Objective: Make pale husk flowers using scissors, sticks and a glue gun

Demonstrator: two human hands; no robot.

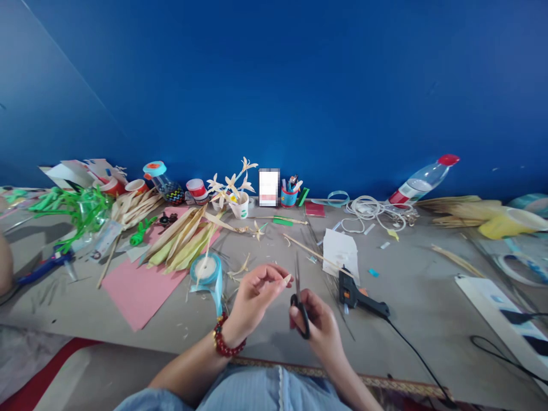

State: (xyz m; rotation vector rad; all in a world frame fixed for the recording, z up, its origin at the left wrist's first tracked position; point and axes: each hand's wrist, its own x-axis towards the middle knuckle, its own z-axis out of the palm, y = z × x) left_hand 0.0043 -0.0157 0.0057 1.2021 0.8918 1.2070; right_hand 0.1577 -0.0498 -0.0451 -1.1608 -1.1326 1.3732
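Note:
Between thumb and fingertips, my left hand (262,290) pinches a small pale piece of corn husk (287,279). Black-handled scissors (299,305) are gripped in my right hand (319,325), blades pointing up and away, just right of the husk piece and apart from it. A roll of light blue ribbon (206,269) lies left of my left hand, its loose end trailing down toward my beaded wrist. Dried corn husks (182,242) are spread on pink paper (139,291) behind it. To the right of my right hand rests a black glue gun (362,297).
Husk flowers stand in a white cup (240,206) at the back. A pen holder (290,197), coiled white cable (363,211) and tilted bottle (422,182) line the wall. Green pipe cleaners (77,205) lie left, near another person's arm (5,257). A power strip (505,325) sits right.

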